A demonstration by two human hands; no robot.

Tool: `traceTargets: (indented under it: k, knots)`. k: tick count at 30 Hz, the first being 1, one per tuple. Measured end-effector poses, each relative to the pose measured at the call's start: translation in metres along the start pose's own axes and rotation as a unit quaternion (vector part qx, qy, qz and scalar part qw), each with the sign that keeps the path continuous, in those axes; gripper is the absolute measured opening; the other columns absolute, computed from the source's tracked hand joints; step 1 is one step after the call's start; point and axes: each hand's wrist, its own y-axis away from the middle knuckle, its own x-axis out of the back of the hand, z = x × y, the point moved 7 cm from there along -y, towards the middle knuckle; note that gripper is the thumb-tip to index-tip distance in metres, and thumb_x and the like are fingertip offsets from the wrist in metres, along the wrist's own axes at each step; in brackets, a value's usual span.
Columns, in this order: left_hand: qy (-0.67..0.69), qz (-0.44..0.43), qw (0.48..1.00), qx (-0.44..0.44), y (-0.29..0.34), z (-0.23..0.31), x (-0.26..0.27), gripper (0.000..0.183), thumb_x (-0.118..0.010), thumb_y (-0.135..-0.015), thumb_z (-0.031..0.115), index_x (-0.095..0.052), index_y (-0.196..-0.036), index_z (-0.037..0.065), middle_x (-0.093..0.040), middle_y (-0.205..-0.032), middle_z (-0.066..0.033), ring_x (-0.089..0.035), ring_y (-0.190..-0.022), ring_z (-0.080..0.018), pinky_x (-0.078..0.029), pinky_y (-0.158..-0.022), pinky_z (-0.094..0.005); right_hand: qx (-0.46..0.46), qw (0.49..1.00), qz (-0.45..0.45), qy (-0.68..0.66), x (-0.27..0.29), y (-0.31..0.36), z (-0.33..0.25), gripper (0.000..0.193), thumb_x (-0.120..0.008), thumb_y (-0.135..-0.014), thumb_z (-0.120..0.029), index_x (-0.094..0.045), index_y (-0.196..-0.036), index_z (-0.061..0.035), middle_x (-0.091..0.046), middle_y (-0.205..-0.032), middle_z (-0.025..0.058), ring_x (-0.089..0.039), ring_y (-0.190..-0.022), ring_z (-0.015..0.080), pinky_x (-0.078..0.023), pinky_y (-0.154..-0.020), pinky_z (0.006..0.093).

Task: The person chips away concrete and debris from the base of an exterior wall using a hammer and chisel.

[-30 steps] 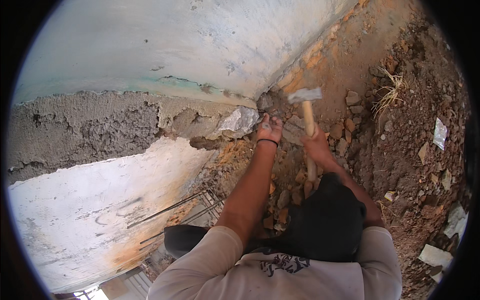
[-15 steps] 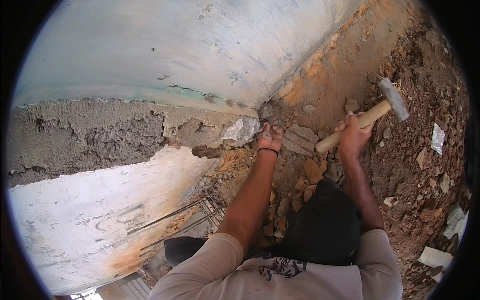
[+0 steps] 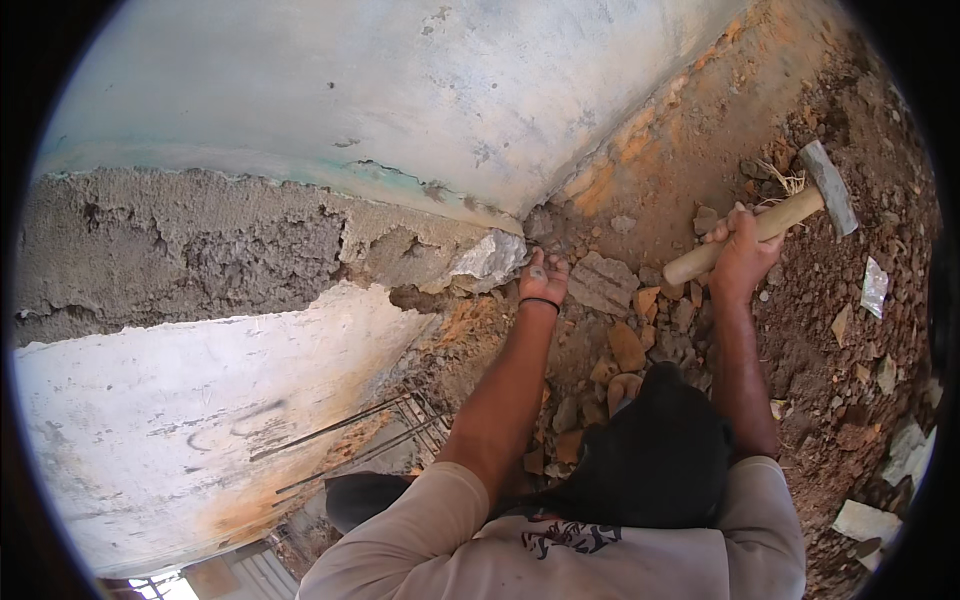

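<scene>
My right hand [image 3: 745,255] grips a hammer [image 3: 795,212] with a pale wooden handle and a grey metal head pointing up and right, held above the rubble. At the broken end of the concrete ledge [image 3: 390,257], my left hand [image 3: 545,283] has its fingers closed around a round-ended grey tool [image 3: 538,272]. Only the tool's small round end shows; its rest is hidden by the hand and ledge. Beside these fingers, a lighter grey, freshly broken patch of concrete [image 3: 490,260] marks the ledge's end. A black band circles my left wrist.
A painted wall [image 3: 380,90] rises beyond the ledge, with a whitish wall face [image 3: 200,400] on the near side. Thin steel bars [image 3: 340,425] stick out at lower left. A large rubble slab [image 3: 603,283] lies right of my left hand; loose soil [image 3: 850,370] and broken pieces cover the right.
The hammer and my right hand have moved right and slightly down, away from my left hand. My left hand stays at the ledge's end. The view has shifted slightly.
</scene>
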Motion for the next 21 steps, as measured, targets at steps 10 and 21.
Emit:
traceTargets:
  k: [10,21]
  knots:
    - [-0.103,0.139,0.984,-0.04,0.055,0.09,0.177,0.028,-0.046,-0.106,0.021,-0.057,-0.129,0.009,-0.056,-0.09,-0.0026,-0.052,-0.069,-0.0179,-0.044,-0.058,-0.0336,-0.119,0.787,-0.462,0.391,0.011,0.14,0.169,0.052,-0.068,-0.09,-0.014,-0.046,-0.135,-0.0001,-0.061,-0.097,0.0097,-0.063,-0.083,0.0183,-0.052,-0.071,0.0377]
    - [-0.384,0.027,0.923,-0.021,0.085,0.051,0.075,0.032,-0.069,-0.093,0.04,-0.068,-0.11,0.012,-0.061,-0.085,-0.0003,-0.056,-0.065,-0.0136,-0.044,-0.052,-0.0332,-0.004,0.865,-0.305,0.397,0.027,0.095,0.045,0.033,-0.069,-0.091,-0.018,-0.055,-0.114,0.0018,-0.057,-0.085,0.0051,-0.054,-0.078,0.0123,-0.047,-0.07,0.032]
